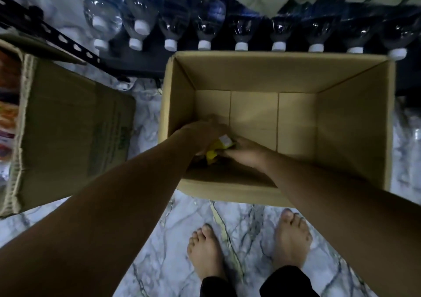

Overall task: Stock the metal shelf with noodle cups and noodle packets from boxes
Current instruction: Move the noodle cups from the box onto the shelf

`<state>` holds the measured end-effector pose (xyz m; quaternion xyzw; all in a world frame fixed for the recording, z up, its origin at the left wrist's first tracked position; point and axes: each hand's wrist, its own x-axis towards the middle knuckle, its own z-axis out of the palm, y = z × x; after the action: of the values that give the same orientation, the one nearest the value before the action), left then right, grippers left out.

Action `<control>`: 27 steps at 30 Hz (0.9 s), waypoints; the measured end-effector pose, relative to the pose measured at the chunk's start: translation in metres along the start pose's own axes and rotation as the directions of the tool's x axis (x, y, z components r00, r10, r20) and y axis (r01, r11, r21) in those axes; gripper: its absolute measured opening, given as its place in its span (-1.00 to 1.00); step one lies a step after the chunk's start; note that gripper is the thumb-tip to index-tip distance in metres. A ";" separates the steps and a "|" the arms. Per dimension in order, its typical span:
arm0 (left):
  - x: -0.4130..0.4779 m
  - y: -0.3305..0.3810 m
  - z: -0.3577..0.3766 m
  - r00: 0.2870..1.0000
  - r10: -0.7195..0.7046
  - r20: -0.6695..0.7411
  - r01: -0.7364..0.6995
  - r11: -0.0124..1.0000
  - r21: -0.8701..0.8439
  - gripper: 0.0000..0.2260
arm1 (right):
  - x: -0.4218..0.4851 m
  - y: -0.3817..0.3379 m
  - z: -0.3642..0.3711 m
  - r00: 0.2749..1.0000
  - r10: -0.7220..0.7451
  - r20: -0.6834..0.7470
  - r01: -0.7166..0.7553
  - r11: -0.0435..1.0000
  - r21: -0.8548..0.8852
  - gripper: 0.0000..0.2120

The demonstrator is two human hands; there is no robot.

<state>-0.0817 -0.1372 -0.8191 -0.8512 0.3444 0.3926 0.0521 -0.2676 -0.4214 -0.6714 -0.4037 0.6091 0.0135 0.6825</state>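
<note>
An open cardboard box (355,123) stands on the marble floor in front of me, its bottom mostly bare. Both my arms reach down into its near left corner. My left hand (205,135) and my right hand (245,154) together hold a yellow noodle packet (217,148) between them, low in the box. The fingers of both hands curl round the packet, which is partly hidden. A black metal shelf (68,43) runs across the top of the view, behind the box.
A row of water bottles (205,32) with white caps lies on the shelf's bottom level. A second cardboard box (68,135) lies at the left, with colourful packets (8,123) showing at its far left edge. My bare feet (248,249) stand on the floor below the box.
</note>
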 end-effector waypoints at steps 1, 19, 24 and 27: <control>0.004 0.008 -0.007 0.996 -0.071 0.052 0.075 0.993 -0.086 -0.65 | 0.005 0.004 -0.001 1.000 0.007 0.002 -0.008 1.000 0.007 -0.21; 0.006 0.298 -0.252 0.541 0.623 0.564 -0.334 0.775 -0.536 -0.48 | -0.087 -0.034 -0.072 0.899 -0.372 -0.233 0.398 0.914 0.078 -0.17; -0.034 0.300 -0.283 0.439 0.686 0.580 -0.218 0.708 -0.672 -0.21 | -0.130 -0.062 -0.073 0.856 -0.396 -0.331 0.454 0.883 0.119 -0.18; -0.072 0.308 -0.302 0.499 0.699 0.512 -0.280 0.690 -0.668 -0.06 | -0.159 -0.084 -0.069 0.826 -0.428 -0.366 0.491 0.866 0.096 -0.22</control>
<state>-0.1166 -0.4399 -0.5053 -0.4563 0.4135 0.7724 -0.1555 -0.3225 -0.4414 -0.4879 -0.4694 0.5982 -0.2771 0.5873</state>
